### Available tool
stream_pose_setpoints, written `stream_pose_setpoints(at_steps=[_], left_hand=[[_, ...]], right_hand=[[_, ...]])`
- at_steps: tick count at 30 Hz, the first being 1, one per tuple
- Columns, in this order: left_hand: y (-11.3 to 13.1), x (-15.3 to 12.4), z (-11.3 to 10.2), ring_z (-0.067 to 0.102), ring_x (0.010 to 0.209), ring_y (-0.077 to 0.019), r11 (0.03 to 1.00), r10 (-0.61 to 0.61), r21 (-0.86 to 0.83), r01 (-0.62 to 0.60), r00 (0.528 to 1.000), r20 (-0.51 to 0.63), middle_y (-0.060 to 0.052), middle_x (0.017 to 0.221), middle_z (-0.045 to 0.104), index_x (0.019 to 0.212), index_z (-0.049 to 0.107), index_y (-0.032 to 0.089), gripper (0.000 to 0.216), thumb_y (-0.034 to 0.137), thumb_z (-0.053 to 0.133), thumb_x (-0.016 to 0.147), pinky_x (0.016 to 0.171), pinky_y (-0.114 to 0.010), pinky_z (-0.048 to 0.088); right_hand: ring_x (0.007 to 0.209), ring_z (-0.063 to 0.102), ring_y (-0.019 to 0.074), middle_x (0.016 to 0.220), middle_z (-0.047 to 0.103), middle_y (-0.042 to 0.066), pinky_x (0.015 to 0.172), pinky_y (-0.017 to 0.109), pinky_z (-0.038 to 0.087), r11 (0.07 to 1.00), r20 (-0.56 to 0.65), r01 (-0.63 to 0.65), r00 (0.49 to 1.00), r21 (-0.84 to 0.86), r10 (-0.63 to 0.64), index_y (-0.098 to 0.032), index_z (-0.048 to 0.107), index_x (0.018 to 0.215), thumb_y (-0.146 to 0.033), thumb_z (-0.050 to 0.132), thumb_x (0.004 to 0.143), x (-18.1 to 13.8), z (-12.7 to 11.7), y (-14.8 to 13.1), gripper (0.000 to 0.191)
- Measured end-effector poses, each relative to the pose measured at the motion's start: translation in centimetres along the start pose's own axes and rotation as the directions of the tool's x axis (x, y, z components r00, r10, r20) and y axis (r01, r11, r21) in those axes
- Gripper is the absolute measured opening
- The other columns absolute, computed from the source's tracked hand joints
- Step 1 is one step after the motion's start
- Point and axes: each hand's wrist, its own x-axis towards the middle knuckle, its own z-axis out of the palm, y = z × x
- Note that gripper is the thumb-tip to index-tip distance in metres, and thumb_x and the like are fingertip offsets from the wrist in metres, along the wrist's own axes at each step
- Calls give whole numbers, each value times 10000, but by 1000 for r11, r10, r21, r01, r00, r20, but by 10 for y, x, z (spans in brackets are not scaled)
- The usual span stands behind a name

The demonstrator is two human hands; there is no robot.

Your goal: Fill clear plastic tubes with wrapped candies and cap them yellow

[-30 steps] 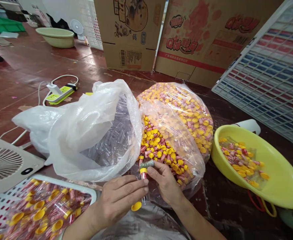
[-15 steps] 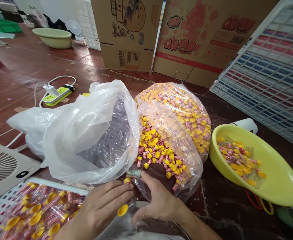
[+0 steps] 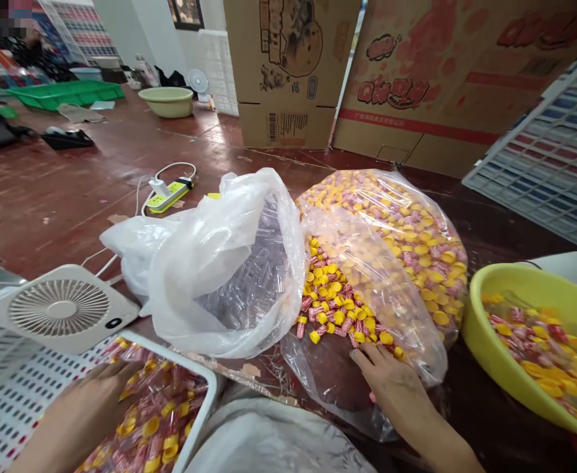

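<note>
My left hand (image 3: 88, 401) is over the white perforated basket (image 3: 210, 394), its fingers blurred and partly hidden. Under and beside it lie many clear tubes with red-and-white contents and yellow caps (image 3: 150, 427). My right hand (image 3: 391, 378) reaches to the near edge of a pile of small red-and-white pieces with yellow caps (image 3: 337, 295), fingers stretched out and apart. The pile spills from the mouth of a large clear plastic bag (image 3: 381, 249). Left of it, an open white bag (image 3: 184, 282) holds clear empty-looking tubes (image 3: 253, 282).
A white fan (image 3: 62, 309) rests on the basket's far side. At the right stands a yellow basin (image 3: 485, 335) with more capped pieces. Cardboard boxes (image 3: 288, 125) and a white grid crate (image 3: 539, 184) stand behind. A power strip (image 3: 170, 196) lies on the floor.
My hands have parted: the left has moved left over the basket, the right has moved right to the pile. The view has turned left. The capped tube between them is no longer seen there.
</note>
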Motion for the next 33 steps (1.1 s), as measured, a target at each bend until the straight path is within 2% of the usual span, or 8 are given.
stream_pose_setpoints(at_steps=[5,9,13,16,20,23,28,33], left_hand=[[113,46,-33,719,860,-273,963,269,71,-260,937,-221,-67,906,785,962,745,254,351,416,435,984,789,-380,558],[180,104,-29,747,841,-318,992,68,110,-56,992,-107,-151,959,777,1125,699,169,330,334,444,998,667,-372,554],[204,140,-11,750,738,-331,995,20,95,-11,995,-93,-188,913,770,1083,678,118,293,322,502,968,632,-388,555],[205,140,0,743,911,-326,996,80,41,-77,991,-105,-185,1044,750,1059,668,139,219,277,547,940,707,-377,574],[198,118,7,717,1049,-255,974,187,-95,-205,968,-168,-115,1110,756,1104,644,187,194,269,566,947,872,-350,577],[200,94,0,745,914,-223,871,181,-391,-299,933,-310,-75,1034,781,1098,647,203,220,340,601,932,822,-336,596],[224,61,-25,716,738,-182,451,175,-887,-105,984,-27,-22,838,773,936,711,197,198,358,740,824,674,-266,580],[237,58,-20,635,642,-120,-3,177,-968,250,953,246,7,726,719,842,672,170,303,350,869,699,590,-197,497]], right_hand=[[743,647,221,837,647,32,636,311,425,1000,-68,14,998,-12,-15,-216,588,887,16,607,765,5,3,0,263],[660,619,195,837,626,27,613,311,410,993,-177,-56,981,103,74,-212,591,905,-125,545,875,12,-6,-7,103],[711,617,193,842,629,27,681,317,468,918,-228,-140,945,371,236,-223,563,824,-213,546,892,12,-19,-14,71],[715,636,191,807,646,25,665,308,530,684,-123,-200,912,701,392,-234,555,797,-266,616,870,12,-22,-19,101],[819,728,217,927,750,60,751,339,619,128,65,-151,856,980,512,-229,626,951,-374,691,883,26,-30,-34,173],[905,739,234,995,763,77,832,374,628,-38,46,-30,815,999,578,-220,660,1036,-394,711,889,46,-44,-50,234],[1009,696,215,1068,719,87,916,355,584,201,-163,77,876,977,454,-220,687,1096,-310,638,952,75,-67,-66,178],[1091,667,234,1137,708,92,981,379,547,483,-309,221,944,848,111,-214,657,1163,-320,659,935,76,-75,-64,251]])
